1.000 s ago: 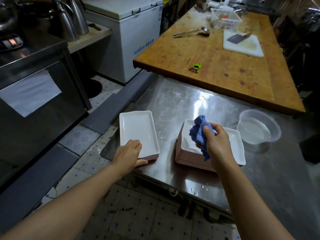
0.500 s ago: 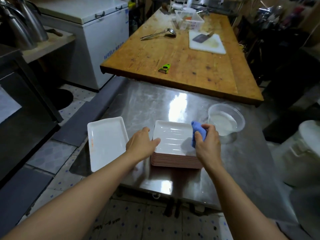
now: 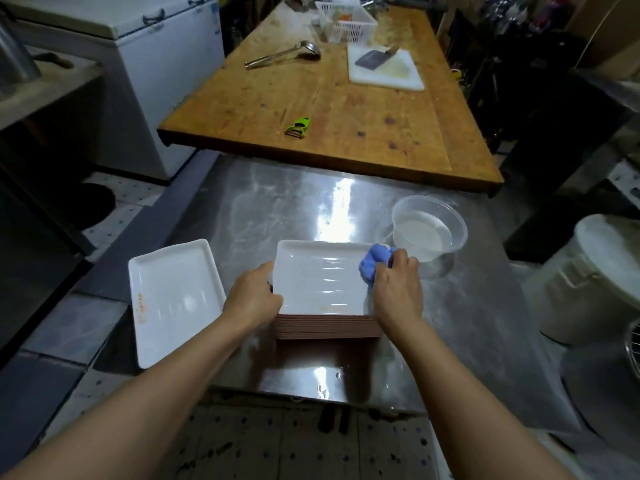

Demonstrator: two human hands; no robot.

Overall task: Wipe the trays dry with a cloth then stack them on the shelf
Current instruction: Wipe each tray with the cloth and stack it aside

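Observation:
A stack of white rectangular trays with pinkish undersides (image 3: 322, 282) stands on the steel table (image 3: 294, 209). My left hand (image 3: 254, 297) grips the left edge of the top tray. My right hand (image 3: 398, 289) holds a crumpled blue cloth (image 3: 374, 263) at the tray's right edge, and the cloth lies on the far right corner. A second, low pile of white trays (image 3: 173, 299) sits at the table's left edge.
A clear plastic tub of water (image 3: 427, 228) stands just right of the stack. Behind lies a wooden table (image 3: 346, 109) with a green peeler (image 3: 298, 127), a ladle, a cutting board with a cleaver, and a basket. A white lidded bucket (image 3: 595, 275) stands at right.
My left hand left the left pile and took hold of the stack's left edge. My right hand brought the cloth down onto the top tray's right side. The camera view shifted right.

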